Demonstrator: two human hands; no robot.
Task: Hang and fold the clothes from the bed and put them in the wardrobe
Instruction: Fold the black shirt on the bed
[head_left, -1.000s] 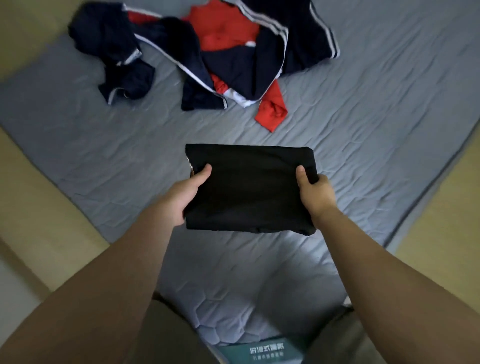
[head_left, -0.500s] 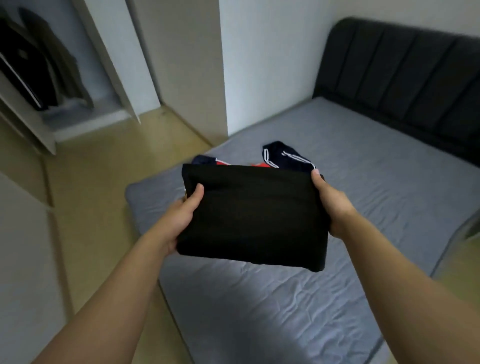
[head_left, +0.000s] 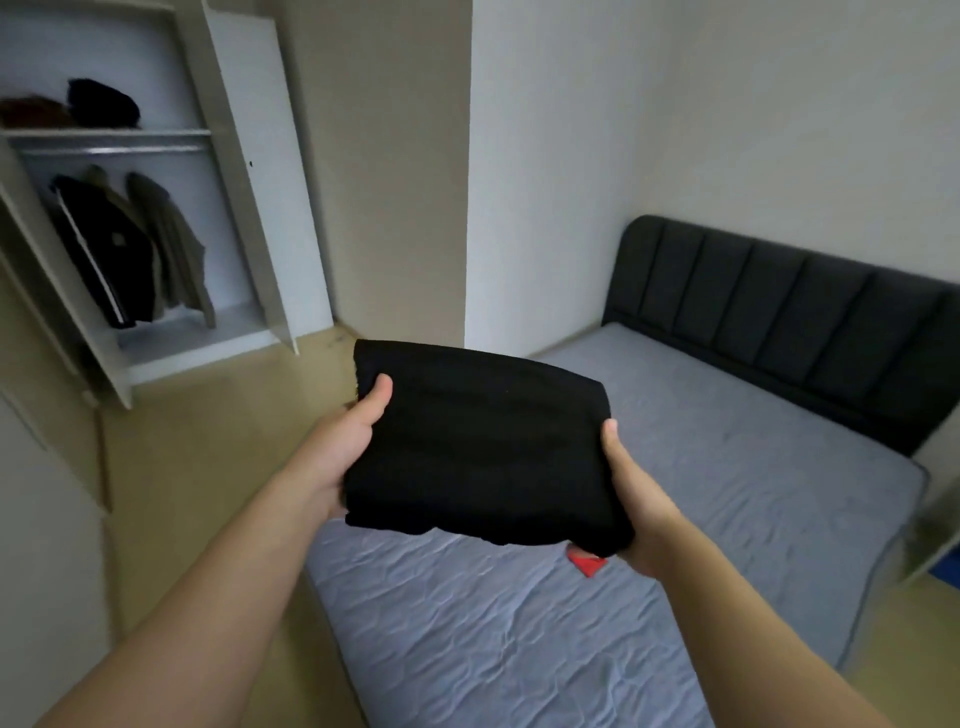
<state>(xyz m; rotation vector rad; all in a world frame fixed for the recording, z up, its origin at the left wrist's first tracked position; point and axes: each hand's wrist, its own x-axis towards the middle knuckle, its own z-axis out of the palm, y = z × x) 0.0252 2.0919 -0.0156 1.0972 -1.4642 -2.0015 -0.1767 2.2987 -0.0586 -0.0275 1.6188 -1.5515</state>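
Two hands carry a folded black garment (head_left: 478, 447) in the air above the grey bed (head_left: 727, 467), its long axis running left to right, lying roughly flat. The left hand (head_left: 343, 452) grips its left edge, the right hand (head_left: 636, 493) its right edge, thumbs on top. The open wardrobe (head_left: 156, 218) stands ahead on the left, blurred, with what look like jackets (head_left: 130, 249) hanging inside.

Home bedroom: bed (head_left: 753, 483), padded headboard (head_left: 779, 312), open wardrobe (head_left: 244, 182).
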